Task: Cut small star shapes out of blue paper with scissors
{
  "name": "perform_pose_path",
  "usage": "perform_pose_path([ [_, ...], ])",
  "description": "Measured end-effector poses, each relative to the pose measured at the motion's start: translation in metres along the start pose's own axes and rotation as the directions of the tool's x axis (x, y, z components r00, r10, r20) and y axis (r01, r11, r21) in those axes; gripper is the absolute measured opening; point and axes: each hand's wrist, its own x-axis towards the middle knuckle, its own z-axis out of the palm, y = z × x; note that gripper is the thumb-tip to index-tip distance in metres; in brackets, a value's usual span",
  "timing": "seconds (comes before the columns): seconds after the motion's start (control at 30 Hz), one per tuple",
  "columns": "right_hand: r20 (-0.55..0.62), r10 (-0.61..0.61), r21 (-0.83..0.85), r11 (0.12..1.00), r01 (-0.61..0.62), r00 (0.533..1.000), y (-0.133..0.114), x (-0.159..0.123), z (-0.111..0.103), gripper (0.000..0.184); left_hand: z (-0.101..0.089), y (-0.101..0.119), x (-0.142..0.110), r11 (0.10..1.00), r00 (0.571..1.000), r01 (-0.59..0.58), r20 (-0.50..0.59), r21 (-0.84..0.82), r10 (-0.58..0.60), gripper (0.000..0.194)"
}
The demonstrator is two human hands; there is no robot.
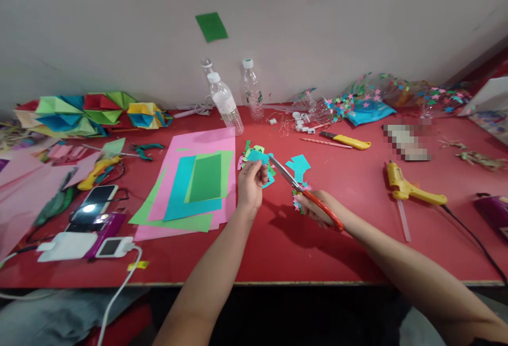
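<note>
My left hand [251, 182] is closed in a pinch on a piece of blue paper [257, 156], above a small heap of blue, green and pink paper scraps [245, 151]. My right hand [317, 207] grips orange-handled scissors [292, 179], their blades pointing up and left with the tips close to the paper. A larger blue paper offcut [300, 165] lies on the table just beyond the blades. Small paper stars [296, 201] lie beside my right hand, which partly hides them.
Coloured paper sheets [206, 178] lie stacked to the left. Plastic bottles [226, 105] stand at the back. A yellow utility knife [351, 141] and a yellow glue gun [413, 191] lie to the right. Phones and a power strip [111, 231] with cables occupy the front left.
</note>
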Motion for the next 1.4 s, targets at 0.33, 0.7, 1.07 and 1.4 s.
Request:
perform_pose_path([
  [0.33,-0.016,0.055,-0.008,0.998,-0.055,0.998,0.0,0.002,0.004,0.054,-0.003,-0.009,-0.001,0.971,0.989,-0.125,0.102,0.203,0.106,0.021],
  [0.7,0.092,-0.081,-0.162,0.982,0.096,0.992,-0.005,-0.004,-0.009,0.058,-0.006,0.001,-0.001,0.972,0.983,-0.11,0.168,0.209,0.075,0.02],
  [1.07,0.128,-0.099,-0.141,0.983,0.117,0.987,-0.001,-0.002,-0.013,0.058,-0.013,0.003,0.006,0.97,0.968,-0.089,0.249,0.228,0.03,0.018],
  [1.4,0.057,0.013,-0.181,0.983,-0.002,0.998,-0.017,-0.007,-0.014,0.053,-0.015,0.002,0.007,0.953,0.972,-0.089,0.233,0.289,0.021,0.019],
])
